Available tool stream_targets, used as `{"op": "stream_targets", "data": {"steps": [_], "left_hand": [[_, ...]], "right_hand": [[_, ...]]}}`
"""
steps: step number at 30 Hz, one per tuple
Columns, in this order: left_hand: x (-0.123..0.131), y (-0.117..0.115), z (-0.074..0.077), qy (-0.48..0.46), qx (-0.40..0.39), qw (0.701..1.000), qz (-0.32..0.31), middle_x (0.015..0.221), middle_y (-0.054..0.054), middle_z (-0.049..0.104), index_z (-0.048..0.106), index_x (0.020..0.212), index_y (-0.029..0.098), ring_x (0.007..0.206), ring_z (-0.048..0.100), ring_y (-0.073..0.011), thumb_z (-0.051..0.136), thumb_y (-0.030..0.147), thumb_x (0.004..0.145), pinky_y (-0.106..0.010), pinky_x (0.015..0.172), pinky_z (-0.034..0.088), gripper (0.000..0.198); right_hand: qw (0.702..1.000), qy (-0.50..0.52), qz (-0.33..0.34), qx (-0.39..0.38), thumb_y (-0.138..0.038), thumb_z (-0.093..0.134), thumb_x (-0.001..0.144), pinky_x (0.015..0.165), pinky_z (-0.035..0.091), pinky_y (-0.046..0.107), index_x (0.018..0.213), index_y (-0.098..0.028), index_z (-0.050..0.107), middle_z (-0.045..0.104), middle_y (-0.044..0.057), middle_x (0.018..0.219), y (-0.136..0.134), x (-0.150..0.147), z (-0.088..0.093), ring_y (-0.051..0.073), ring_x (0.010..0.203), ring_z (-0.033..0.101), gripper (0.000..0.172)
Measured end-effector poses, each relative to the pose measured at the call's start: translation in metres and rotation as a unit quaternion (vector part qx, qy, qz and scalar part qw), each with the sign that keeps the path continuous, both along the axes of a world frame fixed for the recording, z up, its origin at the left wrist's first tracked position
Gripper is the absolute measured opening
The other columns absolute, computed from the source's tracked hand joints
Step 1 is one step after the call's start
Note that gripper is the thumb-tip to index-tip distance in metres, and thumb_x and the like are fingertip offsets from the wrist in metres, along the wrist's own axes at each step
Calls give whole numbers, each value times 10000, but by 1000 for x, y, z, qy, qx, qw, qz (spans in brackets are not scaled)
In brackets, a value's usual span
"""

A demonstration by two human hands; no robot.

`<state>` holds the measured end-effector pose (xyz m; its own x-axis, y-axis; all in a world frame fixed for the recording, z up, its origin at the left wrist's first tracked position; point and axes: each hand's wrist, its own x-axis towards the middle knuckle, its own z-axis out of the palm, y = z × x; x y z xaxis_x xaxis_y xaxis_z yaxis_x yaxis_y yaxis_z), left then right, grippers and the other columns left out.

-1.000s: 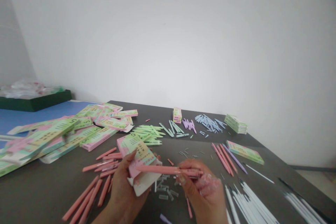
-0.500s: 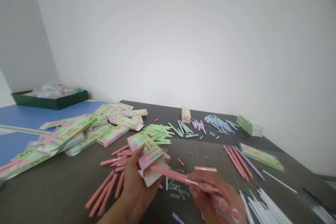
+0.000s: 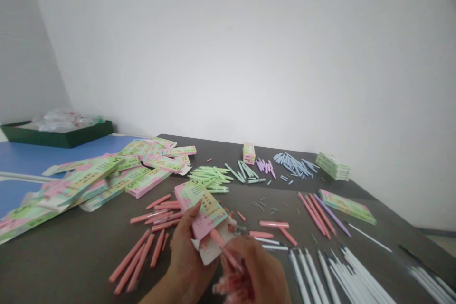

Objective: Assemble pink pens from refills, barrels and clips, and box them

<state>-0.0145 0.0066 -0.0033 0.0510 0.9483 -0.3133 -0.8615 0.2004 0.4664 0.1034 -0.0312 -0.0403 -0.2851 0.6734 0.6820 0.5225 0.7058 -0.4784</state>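
Note:
My left hand (image 3: 185,251) is wrapped round a pink and green cardboard pen box (image 3: 204,211), tilted with its white end flaps (image 3: 208,251) open towards me. My right hand (image 3: 261,266), partly smeared by motion, grips a pink pen (image 3: 218,238) whose far end is inside the box opening. Below those fingers hangs a blurred pink and clear bundle (image 3: 235,287) that I cannot make out. Loose pink pen barrels (image 3: 130,256) lie left of the box, and more pink pen parts (image 3: 274,224) lie beyond my right hand.
Many flat pen boxes (image 3: 89,185) are heaped at the left. Green (image 3: 210,178), purple (image 3: 265,167) and blue pen parts (image 3: 294,164) lie towards the back. White refills (image 3: 345,270) spread at the right front. Stacked boxes (image 3: 333,167) and a green tray (image 3: 64,137) stand farther off.
My right hand has moved left, close to the box, and the pink pen has gone deeper into its opening. White refills and pink parts formerly behind that hand now show.

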Motion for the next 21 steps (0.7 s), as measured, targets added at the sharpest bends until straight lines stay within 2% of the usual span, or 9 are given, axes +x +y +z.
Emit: {"op": "stream_targets", "data": {"steps": [3, 6, 8, 11, 17, 21], "left_hand": [[-1, -1, 1, 10, -12, 999, -38, 558, -95, 645, 611, 682, 104, 528, 650, -228, 422, 273, 835, -325, 484, 528, 296], [-2, 0, 0, 15, -6, 998, -54, 552, -104, 649, 619, 679, 93, 499, 638, -221, 442, 280, 824, -301, 449, 503, 295], [-2, 0, 0, 1, 0, 999, -44, 550, -93, 647, 612, 675, 101, 513, 641, -220, 450, 262, 819, -296, 455, 502, 270], [-2, 0, 1, -17, 11, 999, -43, 547, -84, 643, 609, 666, 111, 530, 644, -220, 433, 252, 824, -291, 455, 497, 276], [-3, 1, 0, -19, 10, 998, -62, 524, -99, 651, 610, 639, 103, 463, 614, -191, 423, 304, 838, -265, 443, 475, 340], [-5, 1, -1, -22, 12, 997, -79, 539, -100, 650, 609, 649, 110, 484, 620, -209, 444, 312, 812, -288, 437, 486, 309]], "right_hand": [[989, -85, -31, 119, -276, 536, 811, 397, 458, 158, 1009, -215, 600, 657, 55, 813, 0, -3, 0, 118, 510, 613, 217], [977, -107, -70, 169, -265, 498, 855, 470, 496, 205, 1146, -227, 560, 675, 70, 827, 2, -5, 1, 177, 639, 654, 300], [980, -79, -84, 160, -227, 460, 874, 519, 515, 224, 1183, -218, 523, 683, 75, 831, 2, -5, -1, 186, 663, 659, 316], [989, -44, -61, 129, -242, 457, 855, 538, 519, 231, 1131, -213, 534, 681, 75, 833, 1, -3, -5, 187, 665, 661, 289], [995, -32, -42, 80, -245, 457, 846, 375, 435, 162, 1147, -230, 583, 633, 63, 763, 2, -5, -10, 137, 541, 628, 327], [998, -16, -9, 63, -261, 430, 830, 396, 455, 181, 1154, -217, 574, 619, 52, 728, 3, -5, -1, 140, 532, 617, 357]]}}
